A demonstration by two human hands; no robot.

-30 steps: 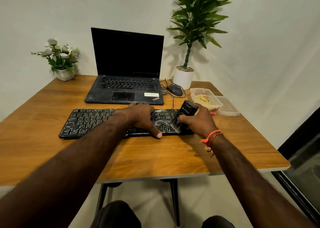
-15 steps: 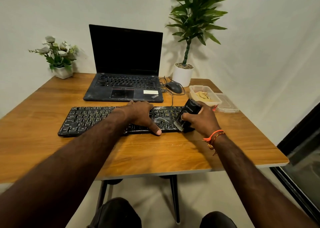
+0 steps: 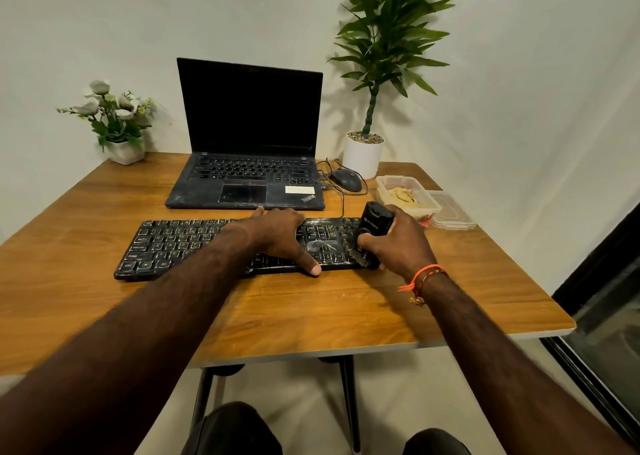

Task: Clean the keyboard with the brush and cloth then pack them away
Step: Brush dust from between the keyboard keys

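Desk [image 3: 104, 298]: brush [image 3: 372, 227] in rt-hand [image 3: 398, 243] grip, on keyboard [image 3: 180, 246].

"ThinkPad" (faintly) on laptop [image 3: 249, 191]

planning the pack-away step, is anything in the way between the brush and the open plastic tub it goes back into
Nothing visible does. The right hand grips the brush at the keyboard's right end, and the open tub sits just beyond it on bare table. A cloth already lies inside the tub; its lid rests to the right.
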